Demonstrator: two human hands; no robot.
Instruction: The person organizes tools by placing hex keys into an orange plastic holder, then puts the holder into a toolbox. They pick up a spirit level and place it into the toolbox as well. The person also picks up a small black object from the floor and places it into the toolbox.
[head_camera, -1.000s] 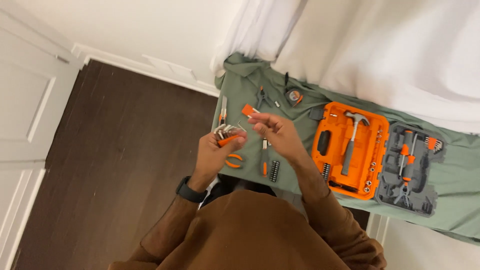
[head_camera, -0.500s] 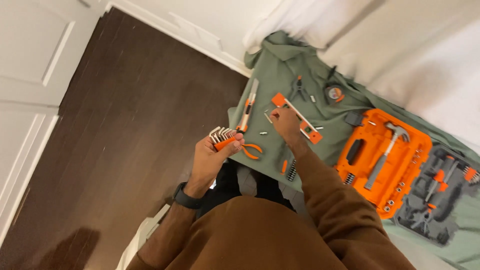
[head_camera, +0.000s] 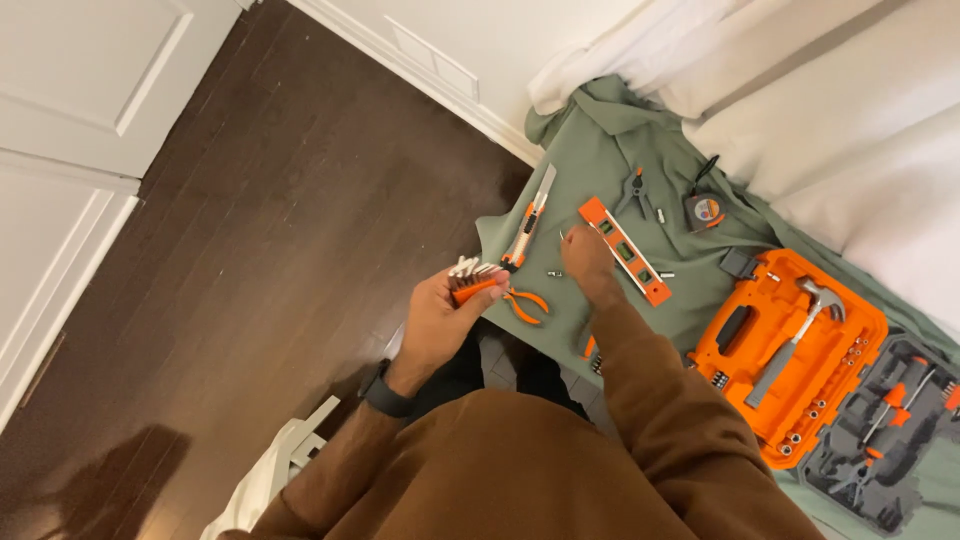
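My left hand (head_camera: 443, 318) grips an orange holder of silver hex keys (head_camera: 473, 280), fanned out above my thumb, over the near edge of a green cloth (head_camera: 600, 130). My right hand (head_camera: 588, 256) reaches down to the cloth beside an orange spirit level (head_camera: 630, 255); its fingers are pinched on a thin metal piece that is too small to name. A utility knife (head_camera: 527, 226) lies left of that hand, and small orange pliers (head_camera: 524, 304) lie just right of my left hand.
An open orange tool case (head_camera: 835, 395) holds a hammer (head_camera: 796, 331); its grey lid (head_camera: 885, 435) carries screwdrivers. Black pliers (head_camera: 636, 190) and a tape measure (head_camera: 704, 211) lie farther back. White bedding (head_camera: 850, 120) rises behind. Dark wood floor (head_camera: 250, 250) lies left.
My right hand went from in front of my chest down to the cloth by the spirit level. My left hand kept hold of the hex keys. The view swung left and tilted.
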